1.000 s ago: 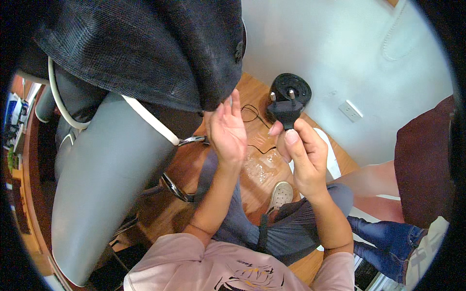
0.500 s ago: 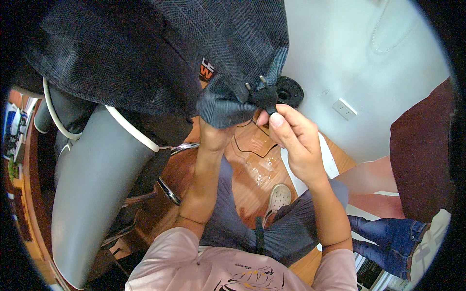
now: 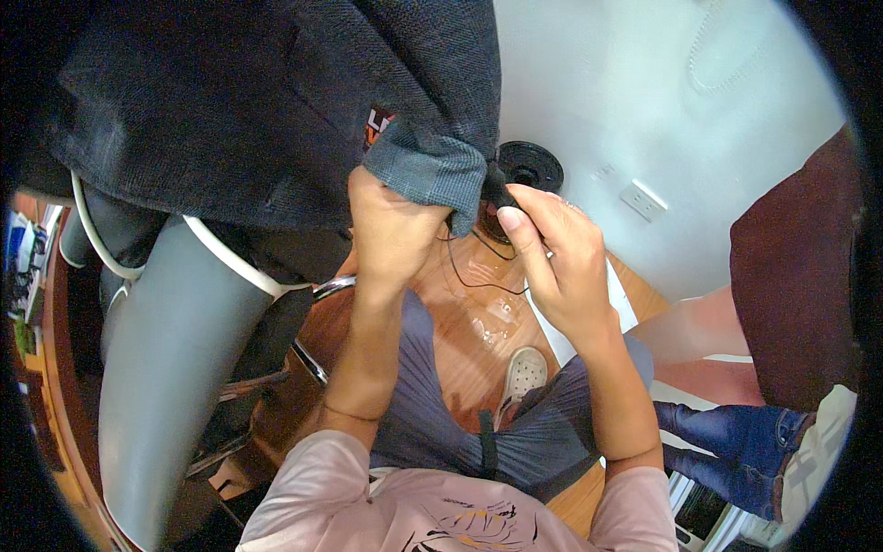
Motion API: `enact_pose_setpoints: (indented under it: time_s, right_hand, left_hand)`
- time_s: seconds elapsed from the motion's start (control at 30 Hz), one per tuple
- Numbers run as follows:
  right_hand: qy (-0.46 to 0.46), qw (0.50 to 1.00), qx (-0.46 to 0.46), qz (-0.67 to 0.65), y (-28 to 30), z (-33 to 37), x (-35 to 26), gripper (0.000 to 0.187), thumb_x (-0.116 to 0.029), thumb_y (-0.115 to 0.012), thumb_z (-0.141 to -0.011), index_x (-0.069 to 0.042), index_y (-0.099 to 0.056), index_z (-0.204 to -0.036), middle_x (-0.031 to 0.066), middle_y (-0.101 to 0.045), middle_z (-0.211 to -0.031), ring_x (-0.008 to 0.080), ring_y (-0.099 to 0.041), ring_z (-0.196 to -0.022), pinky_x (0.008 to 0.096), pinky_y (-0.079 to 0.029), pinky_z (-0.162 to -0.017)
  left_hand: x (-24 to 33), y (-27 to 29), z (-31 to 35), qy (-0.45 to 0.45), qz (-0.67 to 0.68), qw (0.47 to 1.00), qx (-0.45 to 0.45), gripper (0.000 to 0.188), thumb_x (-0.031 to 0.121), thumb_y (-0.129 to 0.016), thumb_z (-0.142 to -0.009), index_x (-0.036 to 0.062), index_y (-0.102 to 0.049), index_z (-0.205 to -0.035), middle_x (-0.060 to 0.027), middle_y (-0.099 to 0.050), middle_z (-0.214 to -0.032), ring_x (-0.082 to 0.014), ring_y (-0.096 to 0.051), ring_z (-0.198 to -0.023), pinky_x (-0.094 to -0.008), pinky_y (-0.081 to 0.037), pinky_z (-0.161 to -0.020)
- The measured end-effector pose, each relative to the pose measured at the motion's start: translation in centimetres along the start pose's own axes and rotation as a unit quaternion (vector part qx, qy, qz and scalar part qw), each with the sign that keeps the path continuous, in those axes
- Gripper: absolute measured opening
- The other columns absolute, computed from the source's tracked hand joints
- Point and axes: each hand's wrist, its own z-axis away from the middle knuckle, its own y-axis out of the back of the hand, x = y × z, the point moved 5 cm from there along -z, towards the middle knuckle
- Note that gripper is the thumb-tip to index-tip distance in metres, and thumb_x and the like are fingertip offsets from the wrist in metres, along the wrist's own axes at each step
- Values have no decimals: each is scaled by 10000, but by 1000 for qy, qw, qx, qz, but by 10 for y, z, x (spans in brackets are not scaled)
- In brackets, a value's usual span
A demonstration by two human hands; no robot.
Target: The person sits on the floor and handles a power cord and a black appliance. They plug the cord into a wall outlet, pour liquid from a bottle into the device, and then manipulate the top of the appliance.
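At upper centre, a dark jacket's folded cuff [image 3: 425, 173] is gripped by the closed left hand [image 3: 391, 230]; a small black object [image 3: 497, 191] is pinched by the right hand [image 3: 561, 262].

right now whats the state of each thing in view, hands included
left hand: closed on the folded cuff
right hand: fingertips pinched on the small black piece at the cuff
folded cuff: turned up, held at its lower edge
dark jacket: draped over the chair back
grey chair: upright, jacket on it
thin black cord: hanging slack between the hands
black round device: lying on the floor by the wall
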Motion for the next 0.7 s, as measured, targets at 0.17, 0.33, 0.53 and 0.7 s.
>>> enact_pose_setpoints:
  time_s: [0.17,0.33,0.53,0.7]
  right_hand:
    - [-16,1000,6,-16,2,1,1,208,-106,-690,-907,65,-664,-1021,193,-681,-843,325,-654,-717,399,-514,-665]
    - [-6,1000,1,14,7,-1,-2,196,-94,-690,-901,57,-662,-1024,183,-680,-843,316,-647,-709,396,-509,-655]
    - [19,999,0,25,7,-2,0,189,-94,-691,-899,52,-656,-1013,175,-678,-839,322,-637,-693,400,-505,-646]
    - [22,999,-4,43,12,-3,-2,178,-100,-685,-904,49,-658,-997,175,-668,-822,328,-629,-682,403,-498,-634]
  left_hand:
    - [-2,7,-2,13,7,1000,-25,199,-48,-760,-763,-13,-707,-951,-42,-722,-885,-112,-655,-768,-268,-522,-691]
    - [4,8,-1,17,-22,999,-27,241,-68,-779,-732,-6,-701,-951,-30,-712,-899,-124,-656,-821,-282,-518,-775]
    - [9,9,1,-41,-69,996,-46,224,-69,-762,-732,-5,-696,-937,-34,-714,-889,-130,-656,-807,-289,-521,-763]
    - [14,14,-8,7,-116,981,-158,238,-41,-762,-762,-11,-685,-985,-49,-713,-965,-131,-652,-866,-292,-518,-798]
